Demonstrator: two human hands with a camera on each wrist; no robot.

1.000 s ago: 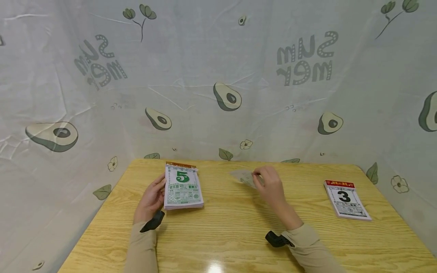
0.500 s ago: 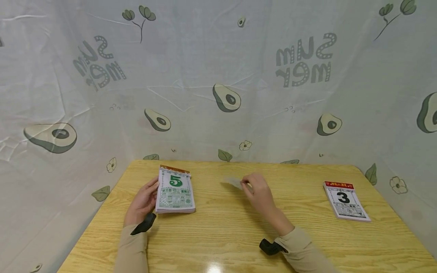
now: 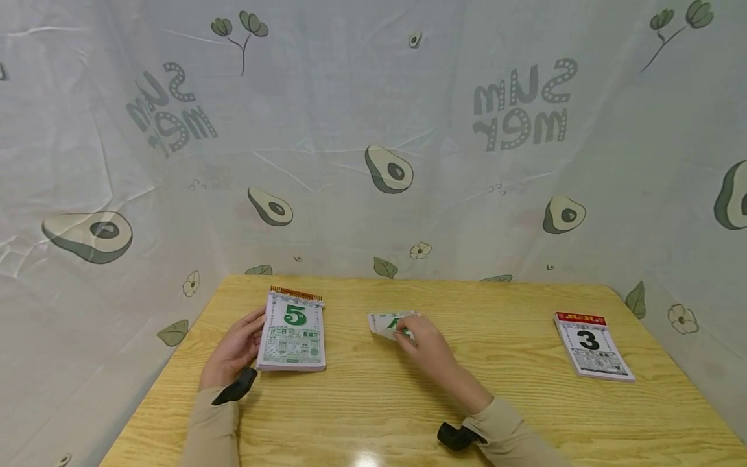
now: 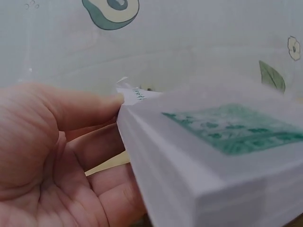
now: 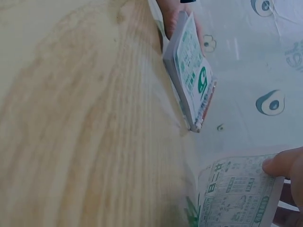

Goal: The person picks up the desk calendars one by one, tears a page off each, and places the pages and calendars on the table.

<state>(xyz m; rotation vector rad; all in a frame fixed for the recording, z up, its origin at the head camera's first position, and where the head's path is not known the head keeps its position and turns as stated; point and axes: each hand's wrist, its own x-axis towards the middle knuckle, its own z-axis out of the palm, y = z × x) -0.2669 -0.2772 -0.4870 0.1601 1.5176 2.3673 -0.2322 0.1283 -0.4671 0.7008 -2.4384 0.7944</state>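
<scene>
At the left of the head view, my left hand (image 3: 233, 350) grips the left edge of a thick tear-off calendar (image 3: 294, 331), whose top sheet shows a green 5. In the left wrist view the thumb (image 4: 90, 109) lies along the calendar's side and the other fingers reach underneath. My right hand (image 3: 428, 344), near the table's middle, pinches a loose calendar sheet (image 3: 382, 321) with green print. The right wrist view shows the thumb (image 5: 279, 163) on top of this sheet (image 5: 236, 194) at its edge. Part of its big green number is hidden behind the fingers.
A second tear-off calendar (image 3: 595, 347) with a red header and a black 3 lies at the table's right. The wooden table (image 3: 350, 415) ends at the back against a hanging cloth (image 3: 327, 130) printed with avocados. Each wrist wears a black camera.
My right hand has moved left and lower with the sheet, which now shows more of its printed face. My left hand and the calendar have shifted left and slightly toward me.
</scene>
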